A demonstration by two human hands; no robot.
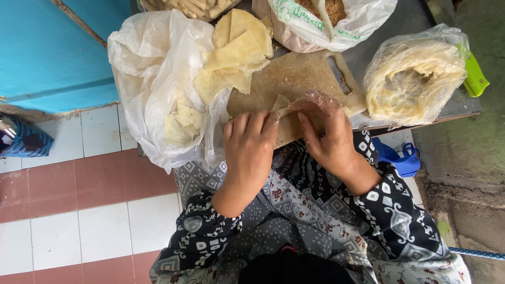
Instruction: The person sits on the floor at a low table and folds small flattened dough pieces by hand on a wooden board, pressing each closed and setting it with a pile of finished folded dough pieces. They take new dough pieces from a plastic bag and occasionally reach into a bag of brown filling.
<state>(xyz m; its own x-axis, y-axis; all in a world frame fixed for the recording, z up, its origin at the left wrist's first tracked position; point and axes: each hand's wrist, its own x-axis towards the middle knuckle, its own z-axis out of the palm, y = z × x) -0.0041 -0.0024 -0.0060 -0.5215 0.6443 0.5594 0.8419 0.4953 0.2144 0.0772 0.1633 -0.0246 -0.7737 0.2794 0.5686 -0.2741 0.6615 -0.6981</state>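
Both hands lie palm-down on the wooden cutting board (294, 79), left hand (248, 144) and right hand (329, 138) with fingers closed, pinching a thin pastry wrapper (281, 105) between them at the board's near edge. Left of the board, a white plastic bag (144, 63) holds cut wrapper squares (181, 121); right of it, a clear bag (413, 73) holds stacked wrappers.

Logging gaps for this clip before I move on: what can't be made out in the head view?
- Wrapper on the wooden board: any filling is covered by the left hand and right hand.
- Brown contents of the top bag: cut off by the frame edge.
- Green tool: mostly behind the bagged roll of sheets.
- Right fingertips: blurred.
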